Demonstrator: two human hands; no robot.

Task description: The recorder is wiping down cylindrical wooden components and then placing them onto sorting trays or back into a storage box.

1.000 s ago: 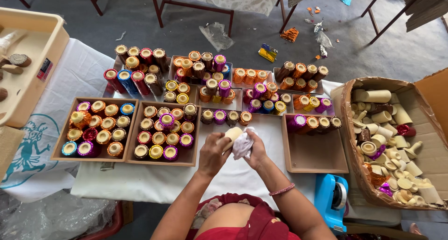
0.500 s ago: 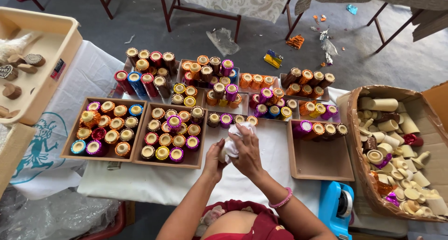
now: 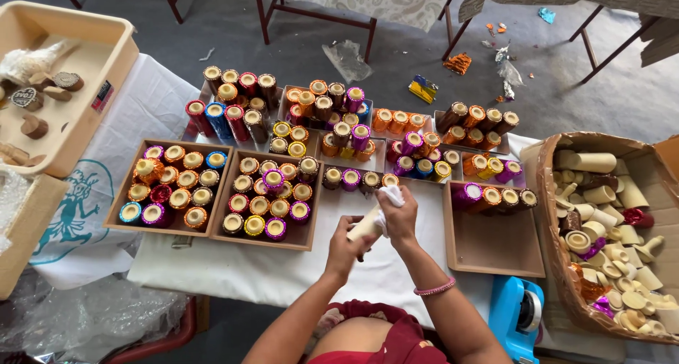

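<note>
The left hand (image 3: 344,247) gripped a plain cream cardboard spool (image 3: 366,226), the right hand (image 3: 400,212) pinched a white cloth (image 3: 391,198) on it; many wrapped spools (image 3: 263,201) were boxed, bare cones (image 3: 615,222) remained.

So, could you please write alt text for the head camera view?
Seen from above, a person's left hand holds a pale spool while the right hand presses a white cloth on it, over a table with trays of colourful foil-wrapped spools.

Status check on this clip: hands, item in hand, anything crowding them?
Left hand grips plain cream spool. Right hand presses white cloth on it. Row of foil-wrapped spools just beyond; nothing blocking.
</note>
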